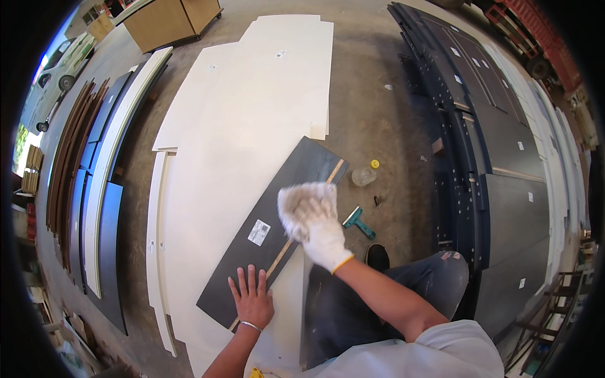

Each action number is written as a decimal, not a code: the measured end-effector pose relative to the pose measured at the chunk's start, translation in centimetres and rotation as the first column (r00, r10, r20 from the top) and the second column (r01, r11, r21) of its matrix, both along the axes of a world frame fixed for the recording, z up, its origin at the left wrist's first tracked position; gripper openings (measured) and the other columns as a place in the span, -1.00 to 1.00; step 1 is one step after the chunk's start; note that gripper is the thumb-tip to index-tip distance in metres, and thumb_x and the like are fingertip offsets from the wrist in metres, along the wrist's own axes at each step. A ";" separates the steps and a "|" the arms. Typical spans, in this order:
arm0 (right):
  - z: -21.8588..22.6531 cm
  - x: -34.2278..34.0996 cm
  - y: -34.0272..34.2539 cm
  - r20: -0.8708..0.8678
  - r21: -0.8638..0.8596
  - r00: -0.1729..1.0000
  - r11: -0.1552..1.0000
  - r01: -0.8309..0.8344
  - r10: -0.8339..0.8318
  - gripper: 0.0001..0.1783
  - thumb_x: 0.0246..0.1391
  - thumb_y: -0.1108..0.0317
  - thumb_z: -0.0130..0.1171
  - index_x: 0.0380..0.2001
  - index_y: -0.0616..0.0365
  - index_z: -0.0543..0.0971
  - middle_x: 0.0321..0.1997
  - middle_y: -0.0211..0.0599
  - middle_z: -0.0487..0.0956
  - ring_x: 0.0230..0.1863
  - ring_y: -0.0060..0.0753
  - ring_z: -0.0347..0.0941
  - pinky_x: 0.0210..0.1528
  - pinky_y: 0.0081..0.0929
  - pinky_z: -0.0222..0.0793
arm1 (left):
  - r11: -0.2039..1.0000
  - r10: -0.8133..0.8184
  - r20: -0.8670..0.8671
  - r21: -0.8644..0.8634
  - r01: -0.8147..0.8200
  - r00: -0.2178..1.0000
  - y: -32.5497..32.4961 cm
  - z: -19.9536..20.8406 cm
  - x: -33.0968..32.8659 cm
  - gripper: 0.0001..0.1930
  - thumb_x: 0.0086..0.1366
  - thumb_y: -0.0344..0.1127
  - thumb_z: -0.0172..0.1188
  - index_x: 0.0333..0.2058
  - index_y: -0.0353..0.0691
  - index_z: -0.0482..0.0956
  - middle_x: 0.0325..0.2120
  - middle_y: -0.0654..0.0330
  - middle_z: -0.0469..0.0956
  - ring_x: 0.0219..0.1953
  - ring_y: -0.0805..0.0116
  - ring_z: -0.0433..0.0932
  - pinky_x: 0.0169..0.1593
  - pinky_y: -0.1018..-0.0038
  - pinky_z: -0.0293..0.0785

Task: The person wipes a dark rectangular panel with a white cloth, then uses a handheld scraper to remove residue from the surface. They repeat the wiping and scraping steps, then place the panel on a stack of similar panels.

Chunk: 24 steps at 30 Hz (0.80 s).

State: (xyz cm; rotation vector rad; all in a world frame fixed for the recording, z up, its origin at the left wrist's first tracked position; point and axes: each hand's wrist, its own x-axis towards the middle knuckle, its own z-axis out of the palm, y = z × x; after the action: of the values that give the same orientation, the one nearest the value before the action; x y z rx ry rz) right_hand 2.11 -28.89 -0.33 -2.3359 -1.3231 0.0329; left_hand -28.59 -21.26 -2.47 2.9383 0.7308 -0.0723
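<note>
A dark grey board point(287, 183) lies slantwise on a stack of white panels point(252, 94). It has a white label point(259, 232) and a pale wood-coloured strip point(280, 258) along its near right side. My bare left hand point(254, 301) rests flat near the board's lower end, fingers spread, a band at the wrist. My right hand point(323, 236), in a white knit glove with a yellow cuff, presses a fluffy off-white cloth point(301, 200) against the board's right side. The cloth hides part of the board and strip beneath it.
On the floor to the right are a teal-handled scraper point(360, 223), a clear bottle point(363, 176) and a yellow cap point(375, 164). Stacked dark panels point(510, 208) stand farther right. More boards point(107, 189) lie at the left. My bent knee point(444, 277) is close to the scraper.
</note>
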 end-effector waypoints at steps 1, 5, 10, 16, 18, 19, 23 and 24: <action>0.7 1.6 0.6 -0.060 -0.013 0.995 0.996 0.083 -0.084 -0.46 0.23 0.14 0.17 0.23 0.10 0.63 0.37 -0.17 0.57 0.53 -0.09 0.28 0.66 0.02 -0.09 | 1.000 -0.001 -0.004 -0.003 0.001 1.000 0.0 0.0 0.0 -0.24 0.30 -0.19 0.35 0.44 -0.14 0.31 0.56 -0.07 0.08 0.61 -0.32 -0.09 0.55 -0.43 -0.29; 1.5 3.4 0.9 -0.179 0.179 0.949 0.940 0.291 -0.260 -0.46 0.25 0.18 0.19 0.26 0.12 0.59 0.41 -0.03 0.50 0.51 0.09 0.26 0.61 0.04 0.02 | 1.000 -0.001 -0.006 -0.009 0.000 1.000 0.1 0.2 0.2 -0.23 0.29 -0.21 0.36 0.44 -0.16 0.31 0.57 -0.08 0.07 0.60 -0.33 -0.08 0.54 -0.43 -0.28; -1.3 0.5 -0.4 -0.174 0.202 0.984 0.977 0.072 -0.036 -0.50 0.26 0.21 0.18 0.24 0.04 0.60 0.38 0.02 0.50 0.52 0.17 0.26 0.64 0.08 -0.01 | 0.999 -0.013 0.007 -0.034 0.013 1.000 0.1 0.4 0.3 -0.23 0.31 -0.24 0.32 0.46 -0.18 0.26 0.56 -0.10 0.07 0.61 -0.33 -0.11 0.55 -0.41 -0.31; -3.0 2.1 -0.4 -0.403 0.445 0.907 0.840 0.311 -0.123 -0.45 0.40 0.19 0.07 0.38 0.10 0.51 0.48 0.04 0.46 0.59 0.18 0.21 0.63 -0.08 0.05 | 0.996 0.010 -0.015 -0.085 -0.011 1.000 0.0 0.5 0.2 -0.26 0.35 -0.27 0.25 0.48 -0.20 0.25 0.58 -0.10 0.03 0.62 -0.31 -0.16 0.57 -0.36 -0.35; -1.8 -0.7 -0.9 -0.396 0.365 0.917 0.924 0.118 0.040 -0.46 0.39 0.20 0.06 0.35 0.15 0.53 0.47 0.01 0.47 0.61 0.24 0.16 0.66 0.07 -0.08 | 0.997 0.013 -0.011 -0.076 -0.014 1.000 0.1 0.6 0.2 -0.26 0.35 -0.25 0.27 0.47 -0.17 0.27 0.58 -0.07 0.04 0.63 -0.26 -0.15 0.57 -0.36 -0.33; -2.2 -1.1 -1.4 -0.274 0.085 0.961 0.996 0.001 0.022 -0.48 0.39 0.23 0.08 0.33 0.19 0.54 0.47 0.05 0.45 0.62 0.22 0.15 0.66 0.10 -0.09 | 0.998 0.015 -0.006 -0.068 -0.016 1.000 0.1 0.6 0.3 -0.26 0.34 -0.23 0.29 0.46 -0.15 0.29 0.58 -0.04 0.05 0.63 -0.23 -0.14 0.57 -0.37 -0.31; -3.2 5.0 -0.8 -0.650 0.287 0.735 0.833 0.473 -0.194 -0.48 0.39 0.27 0.11 0.34 0.22 0.53 0.50 0.11 0.41 0.60 0.21 0.17 0.64 -0.04 -0.01 | 0.997 0.030 0.006 -0.076 -0.030 1.000 0.0 0.6 0.2 -0.29 0.36 -0.20 0.28 0.46 -0.10 0.31 0.58 0.01 0.06 0.63 -0.18 -0.13 0.57 -0.37 -0.30; -4.1 5.5 -0.7 -0.591 0.296 0.775 0.834 0.465 -0.223 -0.48 0.39 0.30 0.13 0.36 0.22 0.52 0.51 0.12 0.40 0.61 0.13 0.19 0.63 -0.10 -0.01 | 0.998 0.024 0.007 -0.063 -0.024 1.000 0.0 0.5 0.2 -0.29 0.39 -0.19 0.25 0.47 -0.10 0.29 0.58 0.02 0.06 0.63 -0.18 -0.13 0.57 -0.36 -0.31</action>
State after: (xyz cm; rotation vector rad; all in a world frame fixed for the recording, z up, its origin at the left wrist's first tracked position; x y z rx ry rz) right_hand 7.58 -29.62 -4.41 -1.9447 -0.5267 0.2370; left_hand -28.37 -21.23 -1.95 2.8677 0.7481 -0.0807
